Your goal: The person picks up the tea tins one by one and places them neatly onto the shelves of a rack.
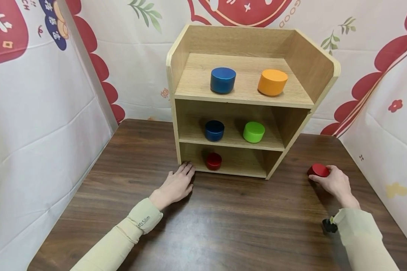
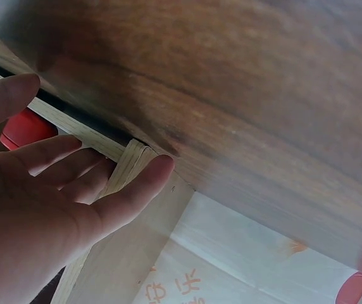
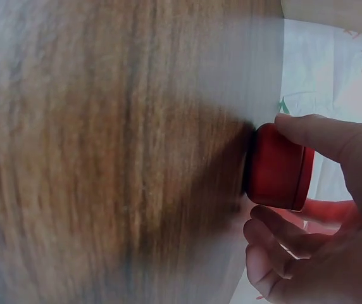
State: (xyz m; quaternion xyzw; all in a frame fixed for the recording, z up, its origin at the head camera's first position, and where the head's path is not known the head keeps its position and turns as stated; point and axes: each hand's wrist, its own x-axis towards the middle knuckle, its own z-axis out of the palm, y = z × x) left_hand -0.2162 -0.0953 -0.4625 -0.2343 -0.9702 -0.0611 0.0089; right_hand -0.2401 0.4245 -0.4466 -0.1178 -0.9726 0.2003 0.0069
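My right hand [image 1: 335, 184] pinches a red round tin [image 3: 277, 166] between thumb and fingers, low at the table's right side. In the right wrist view the tin's base is close to the wood. My left hand [image 1: 176, 184] rests at the lower left front corner of a wooden shelf unit [image 1: 237, 97], its fingers extended and spread around the side panel's edge [image 2: 127, 168]. A second red tin [image 1: 214, 161] sits on the bottom level, just right of the left hand.
On the top level stand a blue tin [image 1: 223, 80] and an orange tin [image 1: 273, 82]. The middle level bears a dark blue tin [image 1: 214, 131] and a green tin [image 1: 254, 132]. The brown table [image 1: 224, 222] meets printed white cloth [image 1: 139, 86] at its back and sides.
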